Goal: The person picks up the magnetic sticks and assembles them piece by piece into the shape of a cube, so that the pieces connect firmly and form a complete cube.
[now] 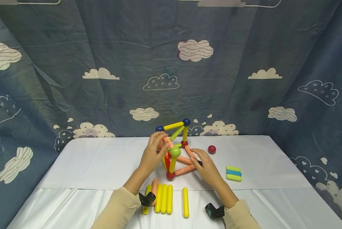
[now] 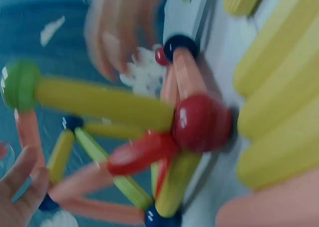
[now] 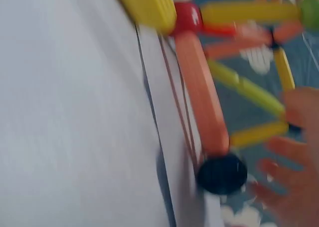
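A magnetic-stick frame with ball joints stands on the table. Its lime-green ball (image 1: 175,152) tops a yellow stick (image 1: 172,163) rising from a red ball (image 1: 171,175). My left hand (image 1: 153,152) is at the frame's upper left, fingers beside a salmon stick (image 1: 168,142) below a dark-blue ball (image 1: 159,128); whether they touch is unclear. My right hand (image 1: 206,165) is at the frame's right, near a lower salmon stick (image 1: 189,152) and partly covering another dark-blue ball (image 1: 199,163). In the right wrist view its fingers (image 3: 284,170) are spread, holding nothing visible.
Several loose yellow sticks (image 1: 164,198) and a salmon stick (image 1: 155,187) lie in front, one yellow stick (image 1: 185,202) apart. A loose red ball (image 1: 212,149) sits behind the right hand. Short green and blue sticks (image 1: 233,173) lie at the right. A cloud-print curtain (image 1: 159,63) hangs behind.
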Demonstrator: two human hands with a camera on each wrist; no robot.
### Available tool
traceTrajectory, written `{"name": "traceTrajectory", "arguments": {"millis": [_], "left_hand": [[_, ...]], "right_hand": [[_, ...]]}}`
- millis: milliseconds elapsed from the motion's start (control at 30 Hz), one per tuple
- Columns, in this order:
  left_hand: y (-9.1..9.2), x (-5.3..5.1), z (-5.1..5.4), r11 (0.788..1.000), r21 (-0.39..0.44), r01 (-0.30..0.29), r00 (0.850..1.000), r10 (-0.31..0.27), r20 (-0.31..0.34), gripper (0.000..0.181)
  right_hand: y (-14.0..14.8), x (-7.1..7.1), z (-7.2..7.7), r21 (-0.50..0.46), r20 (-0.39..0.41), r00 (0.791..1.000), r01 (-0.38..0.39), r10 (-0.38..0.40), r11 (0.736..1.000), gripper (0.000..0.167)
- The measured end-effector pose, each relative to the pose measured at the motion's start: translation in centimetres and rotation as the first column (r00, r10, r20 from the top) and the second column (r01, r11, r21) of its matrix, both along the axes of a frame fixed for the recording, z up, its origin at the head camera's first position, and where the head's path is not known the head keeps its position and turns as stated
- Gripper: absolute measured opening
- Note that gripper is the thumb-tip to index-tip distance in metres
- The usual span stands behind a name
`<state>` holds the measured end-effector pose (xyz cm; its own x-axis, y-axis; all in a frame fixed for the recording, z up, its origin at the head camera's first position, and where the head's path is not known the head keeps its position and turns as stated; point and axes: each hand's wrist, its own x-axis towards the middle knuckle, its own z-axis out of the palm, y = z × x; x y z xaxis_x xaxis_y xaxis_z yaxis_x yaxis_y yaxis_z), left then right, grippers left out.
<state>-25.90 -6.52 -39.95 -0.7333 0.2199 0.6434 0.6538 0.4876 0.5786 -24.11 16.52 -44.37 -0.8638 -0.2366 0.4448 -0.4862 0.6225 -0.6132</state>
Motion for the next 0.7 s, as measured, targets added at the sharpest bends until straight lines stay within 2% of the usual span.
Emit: {"name": "traceTrajectory", "arguments": {"millis": [67, 133, 233, 333, 433, 700], "left_hand": [[0.5, 1.0, 0.2, 0.994, -0.093, 0.05, 0.998, -0.053, -0.031, 0.039], [1.0, 1.8, 0.4, 0.983, -0.169, 0.073, 0.996, -0.082, -0.047, 0.042], [1.4, 2.4, 0.4, 0.975, -0.215, 0.054, 0.996, -0.066, -0.053, 0.042], [1.4, 2.5, 0.5, 0.98, -0.198, 0.035, 0.998, -0.046, -0.05, 0.037], [0.9, 2.0, 0.5, 0.986, -0.161, 0.053, 0.998, -0.059, -0.035, 0.034], [-1.4, -0.3, -0.3, 0.991, 0.028, 0.128, 0.989, -0.129, 0.071, 0.033]], "right_hand": [[0.8, -0.4, -0.7, 0.082, 0.076, 0.997, -0.004, -0.002, 0.997, 0.038], [1.4, -0.7, -1.3, 0.142, 0.145, 0.989, -0.021, 0.0, 0.99, 0.038], [1.7, -1.1, -1.9, 0.185, 0.195, 0.981, -0.025, -0.012, 0.982, 0.035], [1.7, -1.2, -1.9, 0.189, 0.245, 0.968, -0.001, -0.047, 0.982, 0.034], [1.6, -1.1, -1.8, 0.205, 0.27, 0.96, 0.021, -0.077, 0.978, 0.033], [0.7, -0.1, -1.4, 0.234, 0.277, 0.956, 0.033, -0.099, 0.972, 0.034]]}}
